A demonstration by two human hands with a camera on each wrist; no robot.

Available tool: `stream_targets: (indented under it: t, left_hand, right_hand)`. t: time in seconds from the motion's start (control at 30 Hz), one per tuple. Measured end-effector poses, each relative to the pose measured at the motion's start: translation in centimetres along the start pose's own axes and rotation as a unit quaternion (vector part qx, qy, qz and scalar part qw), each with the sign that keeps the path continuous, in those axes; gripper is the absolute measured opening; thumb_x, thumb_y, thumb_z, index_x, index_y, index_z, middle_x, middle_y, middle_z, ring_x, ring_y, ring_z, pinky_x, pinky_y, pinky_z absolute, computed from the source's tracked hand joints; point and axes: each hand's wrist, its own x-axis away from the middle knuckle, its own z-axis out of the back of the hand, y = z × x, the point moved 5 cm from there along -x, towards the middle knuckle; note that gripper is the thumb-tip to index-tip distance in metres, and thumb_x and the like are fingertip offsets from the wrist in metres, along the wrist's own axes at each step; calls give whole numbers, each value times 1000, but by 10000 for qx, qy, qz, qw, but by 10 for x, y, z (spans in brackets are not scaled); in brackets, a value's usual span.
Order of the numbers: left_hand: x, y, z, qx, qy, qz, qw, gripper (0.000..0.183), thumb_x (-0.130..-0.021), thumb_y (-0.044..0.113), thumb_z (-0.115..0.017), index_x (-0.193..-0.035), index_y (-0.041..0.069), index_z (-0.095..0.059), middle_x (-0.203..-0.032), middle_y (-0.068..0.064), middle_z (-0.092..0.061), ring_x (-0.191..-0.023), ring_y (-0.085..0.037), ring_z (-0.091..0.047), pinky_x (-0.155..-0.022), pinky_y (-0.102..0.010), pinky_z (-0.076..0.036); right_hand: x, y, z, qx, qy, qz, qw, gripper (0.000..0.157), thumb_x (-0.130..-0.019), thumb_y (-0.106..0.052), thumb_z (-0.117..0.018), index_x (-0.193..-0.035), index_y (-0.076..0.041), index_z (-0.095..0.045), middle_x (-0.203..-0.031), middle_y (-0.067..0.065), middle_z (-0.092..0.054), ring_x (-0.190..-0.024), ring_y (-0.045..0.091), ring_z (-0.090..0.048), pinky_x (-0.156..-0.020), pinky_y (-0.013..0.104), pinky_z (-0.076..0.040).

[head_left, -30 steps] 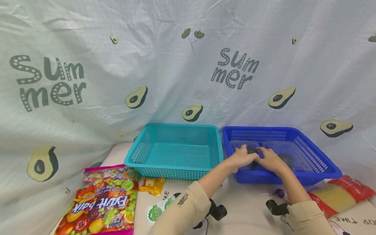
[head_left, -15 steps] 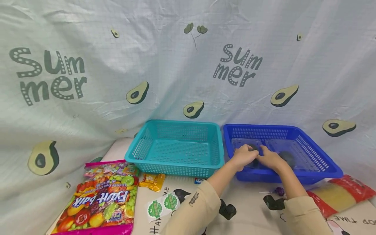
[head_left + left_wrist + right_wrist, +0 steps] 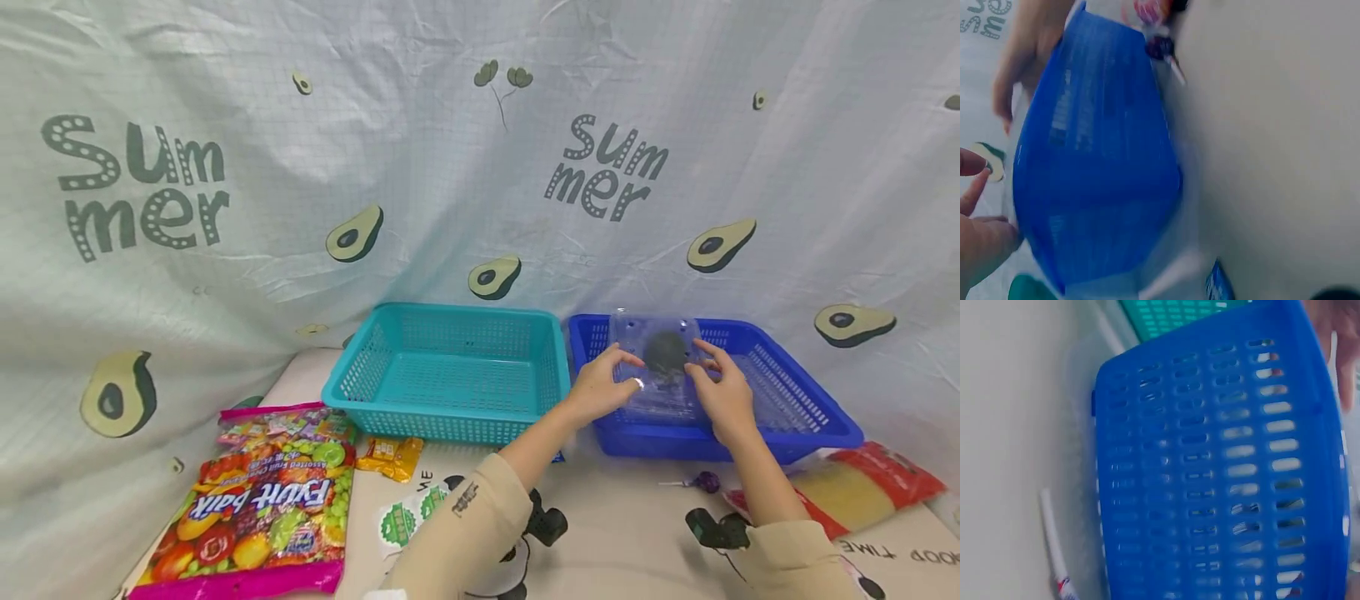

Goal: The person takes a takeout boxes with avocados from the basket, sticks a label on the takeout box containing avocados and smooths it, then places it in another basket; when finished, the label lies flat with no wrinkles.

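A clear plastic box (image 3: 656, 404) with a dark round patch in its middle is tilted up over the left part of the blue basket (image 3: 637, 442). My left hand (image 3: 603, 387) pinches its left side between thumb and fingers. On the opposite side my right hand (image 3: 723, 392) grips the edge, its thumb in front. Another clear box (image 3: 776, 408) lies at the right inside the basket, partly hidden by my right hand. In the left wrist view the left hand (image 3: 985, 231) is beside the basket rim; the right wrist view mostly shows the basket's slotted wall (image 3: 1210, 456).
A teal basket (image 3: 450, 429) stands left of the blue one. A fruit candy bag (image 3: 262, 508), an orange packet (image 3: 392, 458) and green stickers (image 3: 397, 525) lie in front. A purple lollipop (image 3: 707, 481) and a red-and-yellow bag (image 3: 862, 492) lie at right.
Both hands, close together inside the blue basket before, have spread to the sides of the clear box. The box has come up from the basket floor and tilted toward me.
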Motion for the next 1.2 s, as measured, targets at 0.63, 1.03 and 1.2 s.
stream_targets:
  t: [0.63, 1.03, 1.2]
  left_hand:
    - [117, 2, 102, 844, -177, -458, 9952, 42, -80, 8, -64, -120, 12, -50, -130, -3, -43, -106, -20, -54, -76, -24, -50]
    - [212, -35, 127, 1464, -358, 121, 9885, 47, -86, 10, -57, -129, 1, -41, -131, -18, -40, -103, -19, -53, -75, -26, -51]
    - [224, -53, 133, 1458, -109, 332, 9887, 46, -84, 6, -58, -127, -1, -43, -128, -21, -43, -99, -16, -55, -74, -27, -51]
  right_hand:
    - [100, -96, -3, -2090, -745, 2268, 9483, 47, -86, 9, -47, -131, 1, -38, -107, 2, -44, -80, 5, -49, -68, 10, -43]
    - [160, -102, -55, -2742, -1982, 2466, 9081, 46, -84, 16, -43, -128, 8, -36, -105, 1, -44, -70, 5, -55, -56, 24, -47]
    - [167, -93, -80, -3084, -2381, 2231, 8935, 48, -84, 13, -46, -130, 7, -33, -101, 6, -47, -61, 7, -56, -51, 27, -47]
